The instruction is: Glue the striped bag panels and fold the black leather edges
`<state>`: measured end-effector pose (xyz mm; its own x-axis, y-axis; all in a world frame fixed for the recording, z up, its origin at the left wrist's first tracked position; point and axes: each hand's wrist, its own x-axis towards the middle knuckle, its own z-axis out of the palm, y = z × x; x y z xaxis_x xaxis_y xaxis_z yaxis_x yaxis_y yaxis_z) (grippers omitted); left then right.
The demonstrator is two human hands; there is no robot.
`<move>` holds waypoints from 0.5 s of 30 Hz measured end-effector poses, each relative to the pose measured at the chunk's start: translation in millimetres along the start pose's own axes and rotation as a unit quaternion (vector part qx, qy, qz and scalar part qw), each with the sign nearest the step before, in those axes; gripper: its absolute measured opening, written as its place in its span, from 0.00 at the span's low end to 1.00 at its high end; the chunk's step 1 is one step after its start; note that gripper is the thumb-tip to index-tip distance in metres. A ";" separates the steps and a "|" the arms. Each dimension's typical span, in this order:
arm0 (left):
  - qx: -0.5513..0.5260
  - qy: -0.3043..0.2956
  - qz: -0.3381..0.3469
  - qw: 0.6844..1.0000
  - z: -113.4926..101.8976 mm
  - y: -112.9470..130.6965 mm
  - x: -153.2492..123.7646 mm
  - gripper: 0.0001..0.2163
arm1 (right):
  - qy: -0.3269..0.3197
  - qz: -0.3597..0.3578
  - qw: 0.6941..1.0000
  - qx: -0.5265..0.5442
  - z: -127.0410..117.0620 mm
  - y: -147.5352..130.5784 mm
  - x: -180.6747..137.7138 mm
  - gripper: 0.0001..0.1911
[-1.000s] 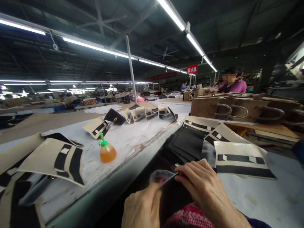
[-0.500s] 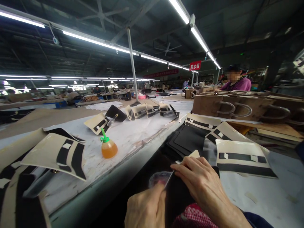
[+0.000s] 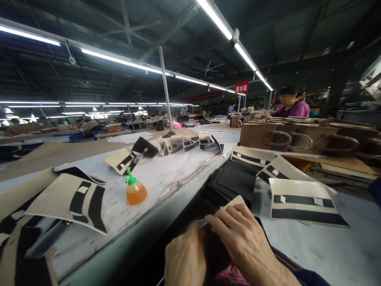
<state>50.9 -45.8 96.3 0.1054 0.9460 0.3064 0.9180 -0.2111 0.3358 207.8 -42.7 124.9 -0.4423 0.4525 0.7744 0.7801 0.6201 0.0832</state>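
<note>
Low in front of me, my right hand [image 3: 239, 234] bends its fingers over the edge of a black bag panel [image 3: 216, 252] and grips it. A cream-coloured corner [image 3: 236, 200] sticks out beyond those fingers. My left hand [image 3: 185, 254] is closed beside it, at the panel's left edge. The left fingertips are hidden, so what they pinch cannot be made out. Some clear plastic [image 3: 194, 225] shows just past the left hand. Behind the hands lies a stack of flat black pieces [image 3: 235, 178].
A squeeze bottle of amber liquid [image 3: 136, 193] with a green nozzle stands on the left table. Cream-and-black panels [image 3: 59, 198] lie to the left, others [image 3: 308, 198] to the right. Brown bags with wrapped handles [image 3: 258, 135] stand at back right, near a person in purple [image 3: 300, 109].
My left hand has moved slightly up and right, closer to my right hand, covering most of the clear plastic. My right hand has shifted slightly left and down. The view has tilted a little.
</note>
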 end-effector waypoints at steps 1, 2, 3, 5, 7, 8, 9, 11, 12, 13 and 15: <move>-0.003 0.012 0.003 1.000 0.2 -4.7 -0.2 0.15 | 0.015 0.000 1.000 0.000 -6.4 1.7 -0.8 0.17; -0.008 0.031 0.012 0.999 0.3 -10.6 -1.0 0.15 | 0.026 0.002 1.000 0.003 -13.3 4.6 -2.5 0.14; -0.018 0.055 0.024 0.998 0.2 -17.1 -2.4 0.14 | 0.032 0.010 0.999 0.009 -20.0 8.6 -5.0 0.12; -0.050 0.112 0.053 0.991 -0.7 -29.7 -5.7 0.14 | 0.040 0.033 0.998 0.026 -30.3 18.8 -11.4 0.07; -0.084 0.159 0.079 0.981 -2.8 -38.6 -8.7 0.13 | 0.058 0.067 0.995 0.044 -33.7 29.5 -17.5 0.04; -0.098 0.172 0.090 0.976 -4.1 -41.0 -9.7 0.13 | 0.073 0.085 0.992 0.053 -32.9 34.1 -19.7 0.03; -0.109 0.180 0.102 0.972 -5.3 -42.3 -10.5 0.13 | 0.090 0.103 0.988 0.066 -30.8 38.0 -21.1 0.02; -0.136 0.183 0.125 0.966 -7.0 -42.2 -11.1 0.13 | 0.124 0.137 0.978 0.101 -25.0 43.3 -21.5 0.02; -0.153 0.184 0.136 0.961 -7.3 -41.5 -11.3 0.13 | 0.138 0.153 0.971 0.125 -22.4 44.7 -20.9 0.03; -0.171 0.186 0.150 0.956 -7.1 -40.8 -11.4 0.13 | 0.145 0.171 0.963 0.152 -20.7 45.5 -19.9 0.04; -0.205 0.191 0.183 0.942 -6.2 -40.1 -11.9 0.10 | 0.138 0.221 0.942 0.211 -20.4 45.5 -17.3 0.07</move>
<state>10.4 -50.0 84.7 0.1691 0.6497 0.7412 0.6139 -0.6578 0.4365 259.9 -35.4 128.0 0.0617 0.5774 0.8141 0.5901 0.6368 -0.4963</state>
